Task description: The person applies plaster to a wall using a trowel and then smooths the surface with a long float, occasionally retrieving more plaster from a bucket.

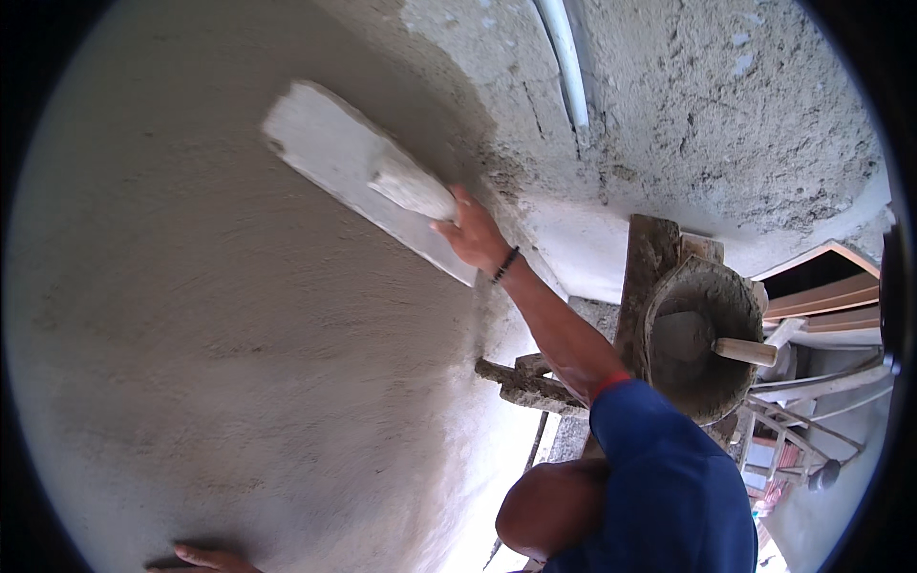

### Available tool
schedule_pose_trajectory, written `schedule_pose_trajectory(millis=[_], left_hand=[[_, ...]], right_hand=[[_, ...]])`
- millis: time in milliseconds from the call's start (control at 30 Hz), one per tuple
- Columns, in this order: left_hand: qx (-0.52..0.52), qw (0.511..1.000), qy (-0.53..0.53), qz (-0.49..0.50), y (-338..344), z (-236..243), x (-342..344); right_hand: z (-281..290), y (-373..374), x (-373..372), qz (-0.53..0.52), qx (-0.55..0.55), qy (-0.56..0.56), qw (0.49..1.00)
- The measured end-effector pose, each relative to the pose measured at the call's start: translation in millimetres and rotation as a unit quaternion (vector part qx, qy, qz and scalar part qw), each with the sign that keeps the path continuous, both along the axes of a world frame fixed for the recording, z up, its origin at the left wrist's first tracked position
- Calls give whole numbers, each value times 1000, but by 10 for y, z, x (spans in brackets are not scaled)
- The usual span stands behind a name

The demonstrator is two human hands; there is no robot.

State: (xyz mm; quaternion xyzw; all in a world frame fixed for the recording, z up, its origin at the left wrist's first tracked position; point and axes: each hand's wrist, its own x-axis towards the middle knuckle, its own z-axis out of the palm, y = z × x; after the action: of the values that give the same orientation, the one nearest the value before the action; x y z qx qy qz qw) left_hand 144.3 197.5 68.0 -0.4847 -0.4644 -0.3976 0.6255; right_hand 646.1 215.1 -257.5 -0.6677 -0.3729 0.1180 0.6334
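Float, long, flat and pale grey, lies along the smoothed wall ahead of me, slanting from upper left down toward my right hand. That hand grasps the lower end of its blocky handle, with a dark beaded band round the wrist and a blue sleeve edged in red farther up the arm. My left hand holds nothing that I can see, its thumb stretched out at the smoothed wall; the lower edge cuts it off, so I cannot tell how firmly it presses. Past my right forearm, a mortar-crusted tub rests by a rough plank, with grey mix and a wooden-handled tool in it. Dirty timbers stick out left of the tub. Above, a pale pipe runs down the coarse wall. Farthest off, at the right, are brown boards and a slatted frame.
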Motion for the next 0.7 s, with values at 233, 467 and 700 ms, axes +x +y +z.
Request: schedule_pose_trajectory(millis=[233,467,700], left_hand=[[-45,999,-3,1,-102,-4,154],[-74,997,-14,-13,-96,-57,250],[-89,995,-19,-29,-154,-24,343]], right_hand=[[-786,39,513,-75,-51,143,986],[-2143,212,772,-49,-277,18,959],[-2458,80,351,-42,-236,153,959]])
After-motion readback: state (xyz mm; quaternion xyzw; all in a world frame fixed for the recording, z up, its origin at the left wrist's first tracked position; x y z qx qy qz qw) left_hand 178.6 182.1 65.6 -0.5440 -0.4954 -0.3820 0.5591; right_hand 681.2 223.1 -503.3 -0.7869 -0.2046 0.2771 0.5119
